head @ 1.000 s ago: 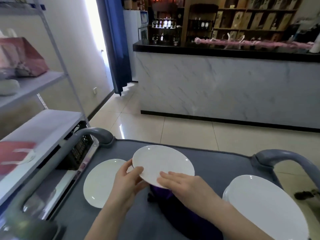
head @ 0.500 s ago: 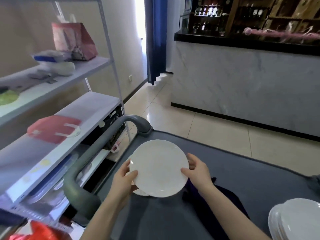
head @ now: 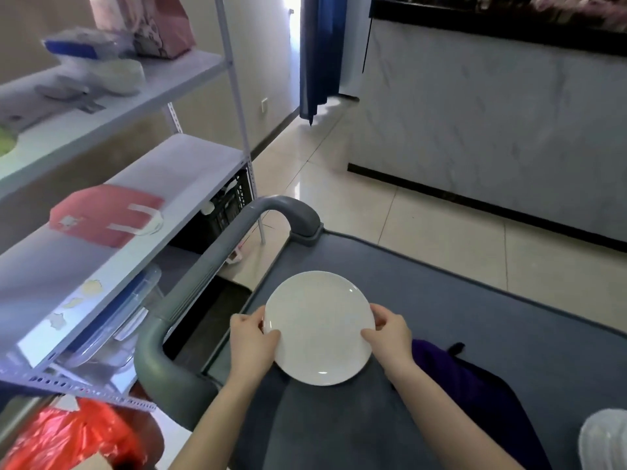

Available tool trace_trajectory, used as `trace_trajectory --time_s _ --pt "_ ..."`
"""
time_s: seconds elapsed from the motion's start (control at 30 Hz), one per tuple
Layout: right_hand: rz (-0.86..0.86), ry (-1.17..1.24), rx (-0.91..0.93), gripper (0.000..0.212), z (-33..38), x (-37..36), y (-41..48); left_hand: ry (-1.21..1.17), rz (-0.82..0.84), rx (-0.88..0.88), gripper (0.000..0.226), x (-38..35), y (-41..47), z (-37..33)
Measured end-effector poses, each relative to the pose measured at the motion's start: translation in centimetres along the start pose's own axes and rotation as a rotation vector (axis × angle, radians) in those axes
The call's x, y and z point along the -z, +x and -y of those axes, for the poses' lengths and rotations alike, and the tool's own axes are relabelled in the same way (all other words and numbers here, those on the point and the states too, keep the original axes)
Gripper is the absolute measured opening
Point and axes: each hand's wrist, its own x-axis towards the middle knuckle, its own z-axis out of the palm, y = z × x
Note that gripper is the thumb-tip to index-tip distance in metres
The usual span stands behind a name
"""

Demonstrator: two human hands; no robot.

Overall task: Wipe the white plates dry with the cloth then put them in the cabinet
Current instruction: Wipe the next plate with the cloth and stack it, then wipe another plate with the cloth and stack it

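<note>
I hold a round white plate (head: 319, 329) face up over the left part of the grey cart top (head: 475, 320). My left hand (head: 252, 344) grips its left rim and my right hand (head: 390, 337) grips its right rim. A dark purple cloth (head: 471, 385) lies on the cart under and behind my right forearm, in neither hand. More white plates (head: 605, 439) show at the bottom right corner. The plate that lay on the cart earlier is hidden under the held one.
A white metal shelf rack (head: 190, 164) stands at the left with a red bag (head: 105, 213), boxes and clear tubs on it. The cart's grey handle (head: 203, 279) runs between me and the rack. A marble counter (head: 492, 106) stands across the tiled floor.
The view has swung left toward the shelf rack. My right hand moved from the cloth to the plate's right rim, and the plate now sits lifted between both hands.
</note>
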Motion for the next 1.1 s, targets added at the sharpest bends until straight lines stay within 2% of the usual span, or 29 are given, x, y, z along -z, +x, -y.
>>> trace_trajectory --time_s 0.13,0.33,0.57,0.87,0.97,1.1 --pt "-0.027 -0.011 0.006 0.040 -0.3 -1.1 0.7 0.027 0.008 0.015 0.019 -0.4 0.8 0.4" --pt "-0.045 -0.031 -0.019 0.055 -1.0 -2.5 1.8 0.007 0.001 0.045 0.021 -0.9 1.6 0.9" --pt "-0.098 -0.034 -0.016 0.054 -1.7 -3.0 1.9 0.005 0.016 0.033 0.033 -1.2 1.4 1.5" --pt "-0.069 -0.068 0.012 0.049 -1.8 -2.1 1.8 0.118 -0.037 0.025 0.050 -2.0 1.7 2.2" --pt "-0.082 -0.056 0.050 0.046 -1.7 -0.6 1.4 0.088 -0.121 -0.071 0.048 -2.5 1.2 1.0" --pt "-0.144 -0.006 0.146 0.029 -1.4 3.2 0.1 0.007 -0.053 -0.251 0.029 -4.7 -0.2 -2.7"
